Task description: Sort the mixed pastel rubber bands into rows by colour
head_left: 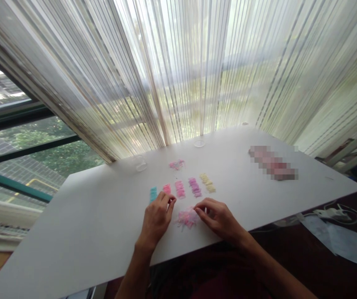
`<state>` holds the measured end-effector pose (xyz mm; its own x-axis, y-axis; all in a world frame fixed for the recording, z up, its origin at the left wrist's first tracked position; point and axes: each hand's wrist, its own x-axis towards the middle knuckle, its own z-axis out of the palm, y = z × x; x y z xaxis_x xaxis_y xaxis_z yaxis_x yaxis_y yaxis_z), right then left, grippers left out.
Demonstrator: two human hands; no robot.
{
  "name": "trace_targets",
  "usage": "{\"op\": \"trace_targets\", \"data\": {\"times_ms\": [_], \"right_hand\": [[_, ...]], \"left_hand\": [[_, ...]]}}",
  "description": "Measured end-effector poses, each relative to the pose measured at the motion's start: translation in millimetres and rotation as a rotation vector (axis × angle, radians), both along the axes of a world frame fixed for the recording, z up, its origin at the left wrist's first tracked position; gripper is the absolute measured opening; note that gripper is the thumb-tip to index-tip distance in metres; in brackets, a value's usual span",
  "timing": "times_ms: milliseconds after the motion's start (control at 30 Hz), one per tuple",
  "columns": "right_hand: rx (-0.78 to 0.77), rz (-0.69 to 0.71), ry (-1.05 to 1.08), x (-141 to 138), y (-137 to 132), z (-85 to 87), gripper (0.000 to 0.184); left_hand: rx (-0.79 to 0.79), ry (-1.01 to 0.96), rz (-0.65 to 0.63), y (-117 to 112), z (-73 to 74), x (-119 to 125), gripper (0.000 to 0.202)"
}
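On the white table, a loose pile of thin, mostly pink pieces (pixel 187 218) lies between my hands; their exact kind is too small to tell. Beyond it are short columns of similar pieces: turquoise (pixel 153 193), bright pink (pixel 166 189), lighter pink (pixel 180 189), purple (pixel 194 187) and pale yellow (pixel 207 182). My left hand (pixel 158 214) is pinched just in front of the bright pink column, partly covering it and the turquoise one. At the pile's right edge, my right hand (pixel 215 216) has thumb and forefinger together. Whatever either pinch holds cannot be made out.
A smaller mixed pile (pixel 177 165) sits behind the columns. Farther back are a clear round container (pixel 140 164) and a clear ring-shaped lid (pixel 199 143). A blurred-out pinkish object (pixel 273 162) lies at right. Sheer curtains (pixel 191 83) hang along the table's far edge.
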<state>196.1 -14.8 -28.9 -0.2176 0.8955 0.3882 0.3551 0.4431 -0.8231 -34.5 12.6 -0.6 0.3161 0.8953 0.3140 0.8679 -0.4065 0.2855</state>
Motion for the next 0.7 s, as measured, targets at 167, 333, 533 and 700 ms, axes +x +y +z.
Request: {"op": "trace_targets", "data": {"times_ms": [167,333,533,700], "right_hand": [[-0.003,0.020,0.013,1,0,2.5,0.023],[0.012,0.024,0.016,1,-1,4.7,0.022],[0.032,0.039,0.037,1,-1,1.2,0.018],[0.039,0.036,0.040,2,-1,1.5,0.018]], "left_hand": [[0.004,-0.036,-0.055,3,6.0,4,0.018],[-0.018,0.035,-0.194,13,2.0,10,0.017],[-0.004,0.083,-0.235,24,-4.3,12,0.016],[0.039,0.083,-0.183,22,-6.3,7,0.018]]}}
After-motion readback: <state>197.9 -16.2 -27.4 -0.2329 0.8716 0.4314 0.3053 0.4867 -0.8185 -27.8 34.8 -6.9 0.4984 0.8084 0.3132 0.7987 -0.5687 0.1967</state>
